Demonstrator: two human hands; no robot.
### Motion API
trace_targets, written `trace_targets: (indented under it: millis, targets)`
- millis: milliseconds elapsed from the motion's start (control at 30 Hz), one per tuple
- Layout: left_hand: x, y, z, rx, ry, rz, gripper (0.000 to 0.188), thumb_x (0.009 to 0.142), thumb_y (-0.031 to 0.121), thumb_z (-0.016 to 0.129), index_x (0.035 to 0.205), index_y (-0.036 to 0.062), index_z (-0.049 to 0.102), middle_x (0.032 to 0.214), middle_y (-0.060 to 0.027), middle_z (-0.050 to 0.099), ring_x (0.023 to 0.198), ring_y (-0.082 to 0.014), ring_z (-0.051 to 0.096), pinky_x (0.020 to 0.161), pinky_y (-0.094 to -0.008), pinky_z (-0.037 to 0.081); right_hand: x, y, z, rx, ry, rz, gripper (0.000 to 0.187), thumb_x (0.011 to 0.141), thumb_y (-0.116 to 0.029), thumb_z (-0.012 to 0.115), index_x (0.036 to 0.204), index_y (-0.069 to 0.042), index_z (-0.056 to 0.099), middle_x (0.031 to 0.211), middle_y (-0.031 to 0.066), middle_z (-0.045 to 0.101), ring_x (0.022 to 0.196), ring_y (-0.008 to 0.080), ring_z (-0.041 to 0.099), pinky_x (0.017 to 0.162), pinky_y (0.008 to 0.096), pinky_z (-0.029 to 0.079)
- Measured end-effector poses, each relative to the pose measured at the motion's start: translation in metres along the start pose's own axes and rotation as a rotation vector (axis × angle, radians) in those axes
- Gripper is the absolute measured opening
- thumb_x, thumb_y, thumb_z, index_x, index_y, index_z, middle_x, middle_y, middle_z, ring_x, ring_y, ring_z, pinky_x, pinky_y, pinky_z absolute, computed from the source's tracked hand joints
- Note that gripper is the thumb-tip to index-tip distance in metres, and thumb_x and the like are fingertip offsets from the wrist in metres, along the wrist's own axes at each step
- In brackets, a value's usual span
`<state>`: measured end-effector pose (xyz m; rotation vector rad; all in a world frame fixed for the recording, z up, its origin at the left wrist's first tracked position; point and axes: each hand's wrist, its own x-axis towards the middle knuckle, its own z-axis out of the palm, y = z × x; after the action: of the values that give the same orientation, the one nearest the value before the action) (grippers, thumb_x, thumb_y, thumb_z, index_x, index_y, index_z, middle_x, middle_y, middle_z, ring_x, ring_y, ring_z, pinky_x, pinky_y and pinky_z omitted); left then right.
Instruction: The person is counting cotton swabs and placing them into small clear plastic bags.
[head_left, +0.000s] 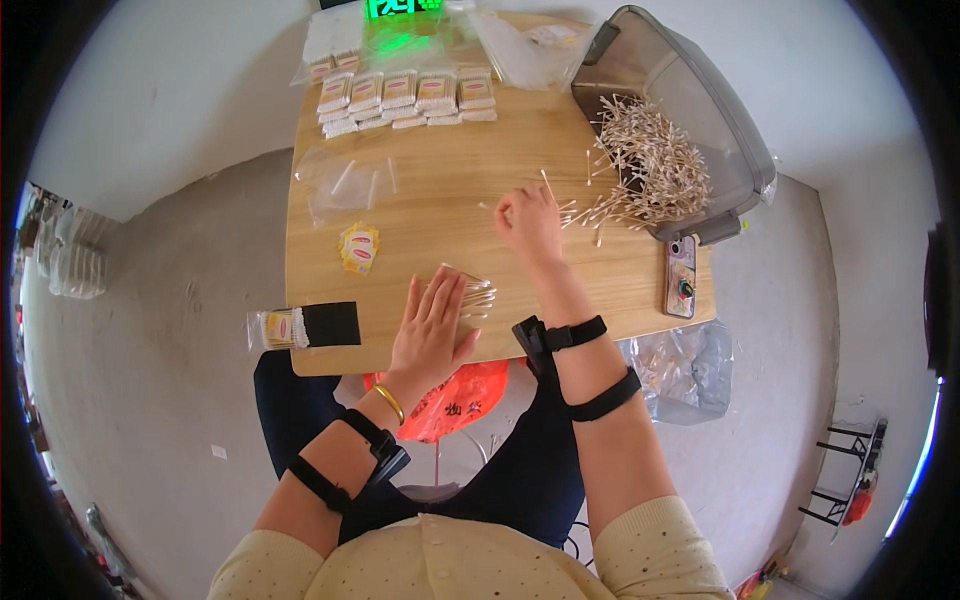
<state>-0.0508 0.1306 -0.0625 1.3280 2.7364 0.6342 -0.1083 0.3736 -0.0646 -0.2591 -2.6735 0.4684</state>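
Note:
My left hand (430,335) lies flat with outstretched fingers over a small row of cotton swabs (478,295) near the table's front edge. The swabs' tips poke out to the right of the fingers; the rest is covered by the hand. Further forward, my right hand (530,222) is closed, with the thin ends of cotton swabs showing beside its fingers. Just right of it, loose cotton swabs (640,205) spill from a tipped grey translucent bin (720,120), where a large heap of them lies.
Packed swab bundles (400,92) stand in rows at the back. Clear plastic bags (345,187) and yellow-white labels (358,247) lie at left. A bagged swab pack (280,328) rests by a black pad (332,324) at the left edge. A phone (681,277) sits at right.

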Motion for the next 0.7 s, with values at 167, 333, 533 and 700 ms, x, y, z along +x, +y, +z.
trace_targets:
  millis: [167, 333, 533, 700]
  targets:
    - [-0.003, -0.003, 0.003, -0.004, 0.018, -0.005, 0.075, 0.097, 0.041, 0.059, 0.153, -0.0044, 0.038, 0.158, -0.0167, 0.038, 0.155, -0.0325, 0.025, 0.129, -0.0556, 0.015, -0.025, -0.042, 0.006, 0.139, -0.153, -0.118, 0.004, 0.081, -0.011, 0.073, 0.081, -0.011, 0.069, 0.095, 0.0091, 0.062, 0.098, 0.0317, 0.06, 0.087, 0.0453, 0.05]
    - [-0.001, -0.001, 0.001, -0.012, 0.034, 0.006, 0.077, 0.096, 0.042, 0.061, 0.152, -0.0057, 0.039, 0.162, -0.019, 0.032, 0.157, -0.0349, 0.021, 0.128, -0.0557, 0.016, -0.062, -0.05, -0.006, 0.32, -0.075, -0.116, 0.005, 0.085, -0.008, 0.069, 0.089, -0.01, 0.07, 0.097, 0.0106, 0.062, 0.1, 0.0337, 0.058, 0.088, 0.0458, 0.048]
    - [0.001, -0.002, 0.002, -0.028, 0.011, 0.007, 0.084, 0.094, 0.037, 0.067, 0.157, -0.0035, 0.03, 0.166, -0.0227, 0.025, 0.157, -0.0396, 0.02, 0.128, -0.0564, 0.016, -0.104, -0.031, -0.029, 0.319, 0.127, 0.175, 0.014, 0.091, -0.002, 0.061, 0.101, -0.008, 0.068, 0.1, 0.0145, 0.061, 0.098, 0.0371, 0.055, 0.088, 0.0463, 0.046]
    - [0.013, -0.007, -0.003, 0.043, 0.013, 0.059, 0.086, 0.093, 0.041, 0.068, 0.158, -0.0031, 0.031, 0.166, -0.0206, 0.026, 0.156, -0.0385, 0.021, 0.128, -0.0562, 0.016, -0.115, -0.025, -0.03, 0.381, 0.202, 0.193, 0.016, 0.093, 0.0, 0.057, 0.106, -0.005, 0.065, 0.101, 0.0158, 0.06, 0.098, 0.0379, 0.055, 0.088, 0.0462, 0.045]
